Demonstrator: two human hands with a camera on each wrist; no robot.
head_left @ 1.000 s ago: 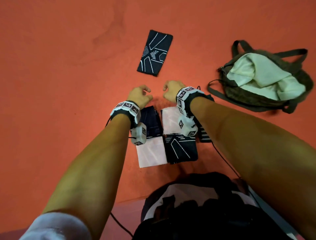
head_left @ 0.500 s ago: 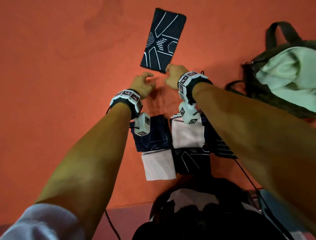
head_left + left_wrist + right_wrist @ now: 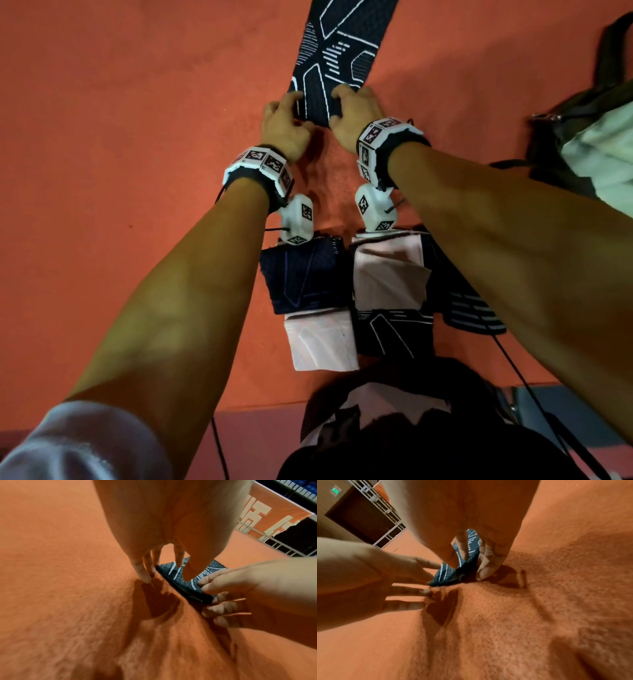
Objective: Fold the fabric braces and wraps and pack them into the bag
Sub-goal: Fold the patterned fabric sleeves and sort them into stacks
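Pinching the patterned brace's near corners, left hand and right hand risk a crooked fold if either shallow hold slips.

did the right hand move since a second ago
Yes. The right hand went forward, away from the folded pile, onto the near end of the dark patterned brace.

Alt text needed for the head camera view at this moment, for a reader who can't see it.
Both hands, left hand and right hand, grip the near end of a black patterned brace lying on orange carpet. Nearer the person lie folded dark and pale pink wraps side by side; an open dark bag with pale lining sits at the right edge.
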